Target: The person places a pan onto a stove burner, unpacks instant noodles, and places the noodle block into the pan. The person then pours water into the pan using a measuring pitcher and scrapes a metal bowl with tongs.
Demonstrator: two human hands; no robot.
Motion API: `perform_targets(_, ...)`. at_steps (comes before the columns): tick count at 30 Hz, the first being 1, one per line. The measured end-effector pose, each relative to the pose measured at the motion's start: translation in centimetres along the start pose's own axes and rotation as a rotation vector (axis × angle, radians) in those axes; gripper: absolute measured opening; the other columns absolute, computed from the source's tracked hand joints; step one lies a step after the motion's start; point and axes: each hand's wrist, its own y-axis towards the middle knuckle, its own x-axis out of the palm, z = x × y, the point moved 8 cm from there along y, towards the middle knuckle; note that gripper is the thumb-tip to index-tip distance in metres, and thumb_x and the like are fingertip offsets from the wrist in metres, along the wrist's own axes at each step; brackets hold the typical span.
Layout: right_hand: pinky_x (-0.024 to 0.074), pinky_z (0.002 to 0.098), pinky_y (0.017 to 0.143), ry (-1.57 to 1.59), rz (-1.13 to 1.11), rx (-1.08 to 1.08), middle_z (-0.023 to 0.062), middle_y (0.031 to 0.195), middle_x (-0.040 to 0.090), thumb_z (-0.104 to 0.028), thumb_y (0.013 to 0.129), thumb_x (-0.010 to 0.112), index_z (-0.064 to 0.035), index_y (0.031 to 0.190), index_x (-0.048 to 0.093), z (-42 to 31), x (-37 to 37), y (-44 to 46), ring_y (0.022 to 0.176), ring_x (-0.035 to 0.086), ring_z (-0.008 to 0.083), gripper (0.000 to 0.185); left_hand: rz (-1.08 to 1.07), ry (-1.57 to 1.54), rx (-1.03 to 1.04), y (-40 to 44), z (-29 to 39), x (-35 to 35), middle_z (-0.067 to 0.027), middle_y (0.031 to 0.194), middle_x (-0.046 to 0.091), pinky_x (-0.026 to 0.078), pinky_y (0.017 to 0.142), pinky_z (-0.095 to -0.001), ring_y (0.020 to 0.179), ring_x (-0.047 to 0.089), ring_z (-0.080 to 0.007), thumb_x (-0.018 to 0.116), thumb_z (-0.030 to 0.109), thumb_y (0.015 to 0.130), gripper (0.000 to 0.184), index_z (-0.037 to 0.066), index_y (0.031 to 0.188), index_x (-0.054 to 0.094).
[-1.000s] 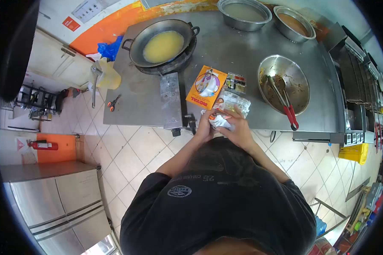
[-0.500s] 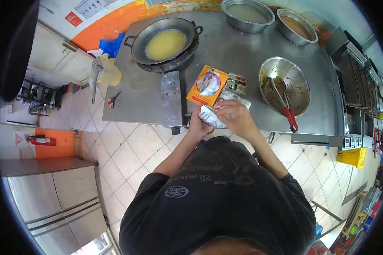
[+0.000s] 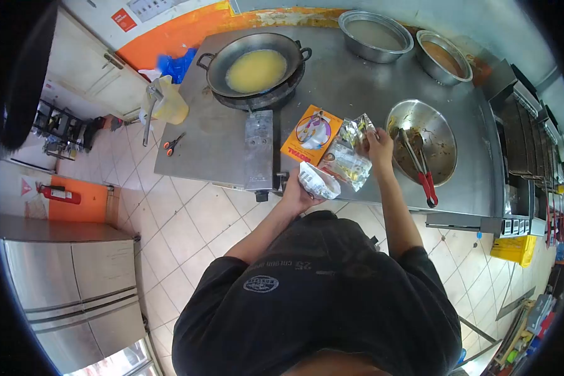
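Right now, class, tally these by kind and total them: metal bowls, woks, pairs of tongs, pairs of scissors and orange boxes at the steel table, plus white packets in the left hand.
Metal bowls: 3
Wok: 1
Tongs: 1
Scissors: 1
Orange box: 1
White packet in the left hand: 1
Total: 8

The person wore a loose black T-shirt [image 3: 319,313], its cloth dull and faded toward greyish charcoal over the lower front. Both the left sleeve [image 3: 216,285] and the right sleeve [image 3: 423,272] were short, wide and plain, in the same black, leaving the forearms bare. On the wearer's left side sat a small oval emblem [image 3: 261,284] in pale print, with lettering inside too small to read. A faint grey line of printed characters [image 3: 288,266] ran across the front, mostly illegible. The neckline curved.
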Motion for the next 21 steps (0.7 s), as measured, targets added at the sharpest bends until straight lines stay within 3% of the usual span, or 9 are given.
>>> perform_targets(1, 0.0471, 0.0239, 0.062, -0.063, -0.006, 0.076, 0.0051, 0.072, 0.056, -0.020, 0.089, 0.054, 0.0001, 0.090, 0.055, 2.6, 0.3, 1.1, 0.061, 0.053, 0.0108, 0.020, -0.010, -0.016, -0.007, -0.1, -0.2, 0.1, -0.0088, 0.119, 0.053, 0.039, 0.090, -0.0549, 0.112, 0.050, -0.0313, 0.036, 0.051, 0.089, 0.049, 0.016, 0.123, 0.047)
perform_targets(4, 0.0466, 0.0309, 0.074, -0.671, 0.262, -0.275, 0.0150, 0.093, 0.060, -0.025, 0.080, 0.064, 0.0022, 0.105, 0.054, 1.0, 0.3, -1.0, 0.085, 0.059, 0.0179, 0.039, -0.017, -0.005, 0.027, -0.9, 0.7, 0.8, -0.0090, 0.121, 0.052, 0.038, 0.091, -0.0560, 0.112, 0.050, -0.0310, 0.034, 0.051, 0.090, 0.050, 0.017, 0.124, 0.046)
perform_targets(9, 0.0463, 0.0353, 0.080, 0.057, -0.379, -0.220, 0.0193, 0.107, 0.058, -0.024, 0.078, 0.066, 0.0021, 0.118, 0.046, -6.3, 3.7, -8.8, 0.096, 0.058, 0.0217, 0.052, -0.005, 0.052, 0.066, -1.8, 1.9, 1.2, -0.0102, 0.129, 0.047, 0.036, 0.095, -0.0553, 0.118, 0.046, -0.0308, 0.033, 0.057, 0.089, 0.057, 0.017, 0.129, 0.043)
perform_targets(12, 0.0485, 0.0342, 0.075, 0.000, -0.450, -0.285, 0.0184, 0.101, 0.062, -0.021, 0.079, 0.066, 0.0043, 0.113, 0.050, -7.9, 6.3, -12.4, 0.088, 0.061, 0.0202, 0.045, -0.075, 0.137, 0.027, -1.8, 1.3, 2.8, -0.0114, 0.132, 0.043, 0.035, 0.094, -0.0567, 0.119, 0.044, -0.0303, 0.035, 0.068, 0.083, 0.069, 0.020, 0.133, 0.036)
perform_targets(15, 0.0495, 0.0289, 0.074, -0.091, -0.398, -0.058, 0.0119, 0.094, 0.063, -0.015, 0.081, 0.066, 0.0066, 0.114, 0.050, -6.4, 5.7, -11.6, 0.085, 0.058, 0.0122, 0.043, 0.067, 0.563, 0.019, -1.4, 1.1, 1.4, -0.0147, 0.133, 0.039, 0.031, 0.098, -0.0540, 0.121, 0.040, -0.0315, 0.044, 0.063, 0.083, 0.072, 0.016, 0.136, 0.030)
perform_targets(16, 0.0502, 0.0280, 0.070, -0.076, -0.331, -0.084, 0.0113, 0.092, 0.064, -0.015, 0.081, 0.065, 0.0081, 0.111, 0.052, -7.5, 4.9, -11.5, 0.081, 0.058, 0.0113, 0.040, 0.328, 0.683, 0.523, -1.6, 3.8, 1.0, -0.0197, 0.132, 0.037, 0.028, 0.101, -0.0494, 0.122, 0.037, -0.0342, 0.062, 0.048, 0.080, 0.078, 0.010, 0.137, 0.025)
perform_targets(17, 0.0496, 0.0282, 0.067, -0.047, -0.320, -0.118, 0.0119, 0.088, 0.065, -0.015, 0.081, 0.065, 0.0074, 0.107, 0.054, -8.0, 4.6, -11.4, 0.076, 0.059, 0.0126, 0.036, 0.337, 0.943, 0.824, -2.6, 5.1, 1.6, -0.0208, 0.132, 0.037, 0.029, 0.101, -0.0474, 0.122, 0.037, -0.0346, 0.066, 0.042, 0.078, 0.077, 0.008, 0.136, 0.027)
perform_targets(19, 0.0483, 0.0287, 0.060, 0.008, -0.297, -0.180, 0.0131, 0.079, 0.066, -0.017, 0.080, 0.064, 0.0062, 0.100, 0.058, -8.6, 4.0, -11.6, 0.067, 0.062, 0.0154, 0.031, 0.327, 1.451, 1.432, -11.0, 6.1, 10.4, -0.0229, 0.131, 0.036, 0.031, 0.100, -0.0434, 0.122, 0.036, -0.0355, 0.073, 0.029, 0.073, 0.077, 0.005, 0.133, 0.031)
perform_targets(21, 0.0478, 0.0291, 0.059, -0.012, -0.301, -0.170, 0.0135, 0.079, 0.066, -0.017, 0.080, 0.063, 0.0061, 0.099, 0.058, -8.7, 3.9, -12.0, 0.066, 0.061, 0.0148, 0.030, 0.227, 1.493, 1.470, -11.9, 5.4, 12.7, -0.0233, 0.124, 0.044, 0.038, 0.094, -0.0391, 0.115, 0.045, -0.0341, 0.073, 0.019, 0.070, 0.057, 0.001, 0.118, 0.046)
